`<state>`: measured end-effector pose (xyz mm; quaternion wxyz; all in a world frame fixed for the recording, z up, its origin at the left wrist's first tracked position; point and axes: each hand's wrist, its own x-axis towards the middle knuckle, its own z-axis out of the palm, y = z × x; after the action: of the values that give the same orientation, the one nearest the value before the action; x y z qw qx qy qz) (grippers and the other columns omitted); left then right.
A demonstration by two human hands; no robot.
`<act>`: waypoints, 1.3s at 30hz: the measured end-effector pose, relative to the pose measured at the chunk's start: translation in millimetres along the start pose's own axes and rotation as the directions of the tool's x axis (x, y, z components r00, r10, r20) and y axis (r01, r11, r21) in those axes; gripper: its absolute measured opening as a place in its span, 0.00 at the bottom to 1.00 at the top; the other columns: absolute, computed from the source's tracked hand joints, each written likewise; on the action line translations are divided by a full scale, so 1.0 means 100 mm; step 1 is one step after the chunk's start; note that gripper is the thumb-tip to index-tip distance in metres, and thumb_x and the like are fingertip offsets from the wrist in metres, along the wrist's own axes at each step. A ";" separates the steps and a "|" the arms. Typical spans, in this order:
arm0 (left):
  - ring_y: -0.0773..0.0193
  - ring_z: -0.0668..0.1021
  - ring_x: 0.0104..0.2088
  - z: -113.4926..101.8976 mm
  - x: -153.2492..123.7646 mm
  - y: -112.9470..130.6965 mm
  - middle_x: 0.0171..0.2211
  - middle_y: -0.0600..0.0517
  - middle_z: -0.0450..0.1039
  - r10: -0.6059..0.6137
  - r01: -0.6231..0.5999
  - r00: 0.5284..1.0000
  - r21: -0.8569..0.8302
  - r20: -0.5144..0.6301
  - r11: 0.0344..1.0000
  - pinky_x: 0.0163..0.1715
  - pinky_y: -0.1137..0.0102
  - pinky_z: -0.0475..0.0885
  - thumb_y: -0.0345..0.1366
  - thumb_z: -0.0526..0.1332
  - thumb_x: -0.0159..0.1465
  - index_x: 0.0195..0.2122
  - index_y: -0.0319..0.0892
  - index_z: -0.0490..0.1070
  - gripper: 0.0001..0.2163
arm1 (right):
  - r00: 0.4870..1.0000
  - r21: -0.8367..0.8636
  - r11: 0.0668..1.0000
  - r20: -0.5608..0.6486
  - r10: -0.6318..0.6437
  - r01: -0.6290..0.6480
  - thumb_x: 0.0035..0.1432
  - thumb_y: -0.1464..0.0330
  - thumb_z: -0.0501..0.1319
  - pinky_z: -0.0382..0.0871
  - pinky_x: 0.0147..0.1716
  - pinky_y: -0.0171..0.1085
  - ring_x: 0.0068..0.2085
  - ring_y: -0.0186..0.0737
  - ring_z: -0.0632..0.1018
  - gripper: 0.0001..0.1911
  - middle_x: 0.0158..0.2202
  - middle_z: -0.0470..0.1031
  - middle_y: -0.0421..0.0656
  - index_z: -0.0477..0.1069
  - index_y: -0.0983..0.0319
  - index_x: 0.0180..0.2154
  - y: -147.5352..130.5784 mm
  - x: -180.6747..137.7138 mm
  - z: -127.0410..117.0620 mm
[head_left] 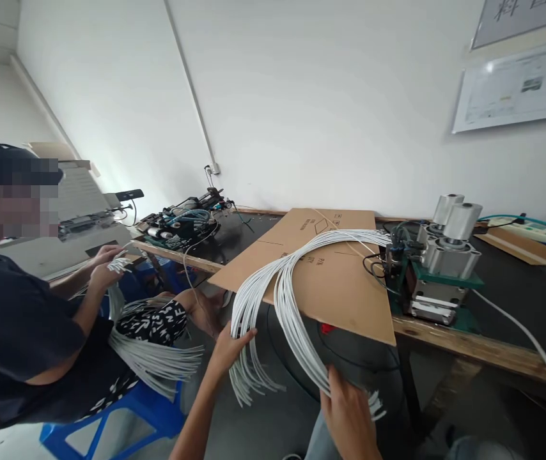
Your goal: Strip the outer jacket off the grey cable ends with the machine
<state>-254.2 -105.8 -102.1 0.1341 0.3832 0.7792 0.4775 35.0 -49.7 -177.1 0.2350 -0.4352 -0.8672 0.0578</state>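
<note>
A thick bundle of white wires (296, 268) drapes off a flat cardboard sheet (330, 275) on the workbench and hangs down over the table's front edge. My left hand (229, 348) is closed on the left part of the hanging wires, fingers wrapped round several strands. My right hand (347, 412) grips the right part of the bundle near its loose ends, low in the view. The wire ends fan out between my two hands.
A pneumatic machine with two silver cylinders (438, 262) stands right of the cardboard. A co-worker (23, 319) sits at left on a blue stool (110, 415), handling another bundle of white wires (153, 361). Electronics (181, 223) and a power strip (527, 227) lie at the back.
</note>
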 end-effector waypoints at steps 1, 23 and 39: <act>0.53 0.82 0.40 0.01 0.03 -0.02 0.39 0.50 0.79 -0.012 0.013 0.999 -0.011 0.050 1.000 0.42 0.59 0.77 0.41 0.70 0.62 0.41 0.37 0.76 0.13 | 1.000 0.012 1.000 0.007 0.003 -0.003 0.57 0.80 0.59 0.76 0.33 0.39 0.34 0.53 0.85 0.20 0.35 0.85 0.53 0.76 0.66 0.51 -0.13 0.02 0.03; 0.57 0.83 0.38 0.11 -0.10 -0.33 0.37 0.48 0.81 0.048 0.196 0.911 -0.532 0.409 0.824 0.42 0.58 0.78 0.47 0.68 0.63 0.44 0.38 0.76 0.17 | 1.000 0.232 0.972 0.014 -0.021 0.017 0.63 0.81 0.57 0.77 0.37 0.38 0.37 0.51 0.86 0.17 0.35 0.84 0.51 0.74 0.67 0.51 -0.69 0.13 0.48; 0.42 0.76 0.42 -1.57 0.45 1.95 0.22 0.54 0.64 0.382 -0.315 0.920 0.414 -0.088 0.854 0.44 0.60 0.63 0.39 0.69 0.54 0.24 0.45 0.68 0.10 | 0.994 0.420 0.901 -0.051 -0.093 0.106 0.68 0.67 0.64 0.79 0.45 0.48 0.46 0.46 0.81 0.14 0.51 0.77 0.48 0.72 0.63 0.53 -1.45 0.55 0.81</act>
<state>-283.2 -125.2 149.9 -0.1002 0.4960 0.7845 0.3585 -135.7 -87.4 -185.1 0.3391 -0.3302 -0.8516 0.2253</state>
